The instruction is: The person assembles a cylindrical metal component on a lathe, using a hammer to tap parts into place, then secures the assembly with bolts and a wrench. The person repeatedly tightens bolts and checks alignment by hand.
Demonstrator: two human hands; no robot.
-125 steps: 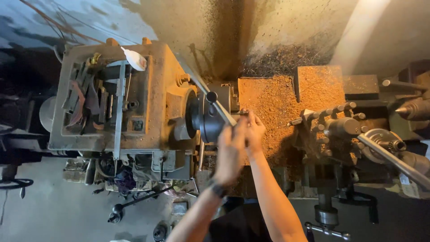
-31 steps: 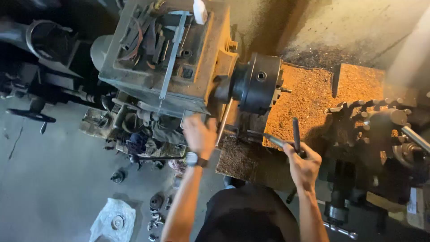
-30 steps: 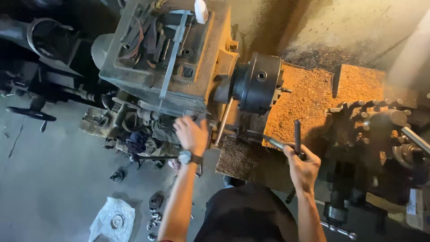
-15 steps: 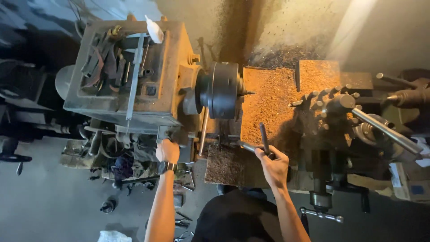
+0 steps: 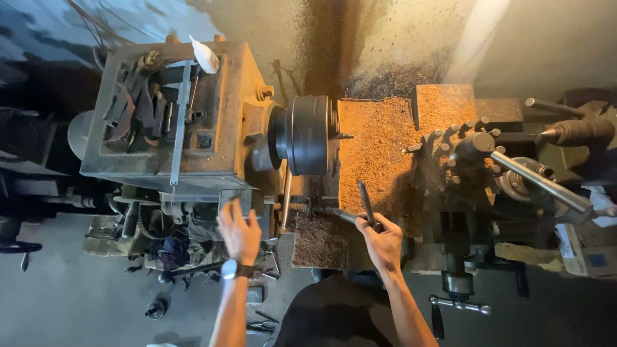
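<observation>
Lathe, top view. Right hand (image 5: pixel 384 239), fingers wrapped tight around a dark T-shaped chuck key (image 5: pixel 365 204), holds it clear of the chuck (image 5: pixel 310 135), which lies at 10 o'clock from that hand; the key is out, so the chuck stage looks finished, and nothing is seen turning. Left hand (image 5: pixel 239 230), fingers spread and holding nothing, rests at the headstock (image 5: pixel 173 115) front among the control levers, none visibly thrown yet. Orange-brown swarf (image 5: pixel 379 154) covers the bed at 12 o'clock from the right hand. Packages: flat cardboard box with a blue patch (image 5: pixel 594 260) at 3 o'clock, frame edge; white nozzle bottle (image 5: pixel 204 56) atop the headstock.
</observation>
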